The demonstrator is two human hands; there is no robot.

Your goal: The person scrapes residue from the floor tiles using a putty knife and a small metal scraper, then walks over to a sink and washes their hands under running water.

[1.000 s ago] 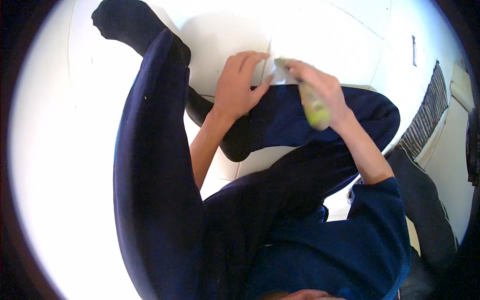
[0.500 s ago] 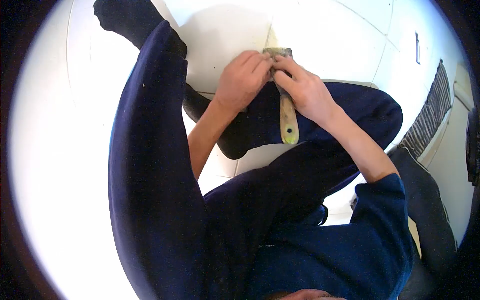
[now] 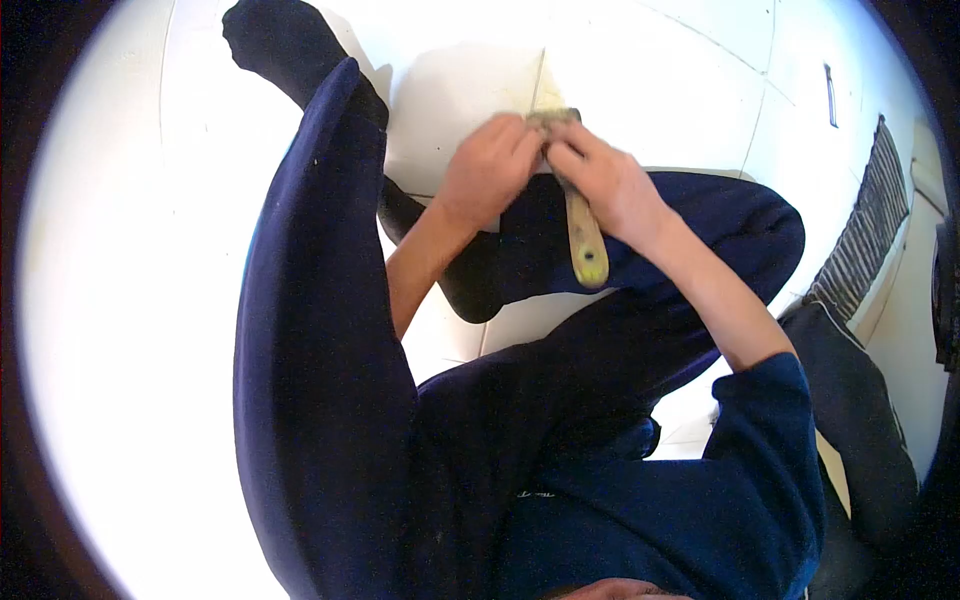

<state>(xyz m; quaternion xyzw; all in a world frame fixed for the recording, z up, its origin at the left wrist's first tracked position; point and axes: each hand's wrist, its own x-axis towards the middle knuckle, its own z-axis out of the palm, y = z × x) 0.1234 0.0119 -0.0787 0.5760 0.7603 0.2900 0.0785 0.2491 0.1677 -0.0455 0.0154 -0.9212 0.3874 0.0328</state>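
A putty knife (image 3: 588,245) with a worn yellowish handle and a hole near its end points back toward my body over my bent leg. Its wide, grimy head (image 3: 568,116) is at the far end, partly covered by fingers. My right hand (image 3: 612,190) is closed around the neck of the tool, fingertips up by the head. My left hand (image 3: 490,170) is closed too, its fingertips pinched against the head's left side. Whether anything small sits between those fingertips is hidden.
My dark-trousered legs (image 3: 310,330) frame the work area on the white tiled floor (image 3: 450,80). Yellowish residue (image 3: 548,95) marks a tile joint beyond the tool. At right are a thin dark object (image 3: 830,95), a striped cloth (image 3: 865,225) and dark fabric (image 3: 850,400).
Both hands stay on the putty knife and have shifted slightly. The handle end has swung a little to the right. The view has moved slightly, carrying my left-side leg rightward.
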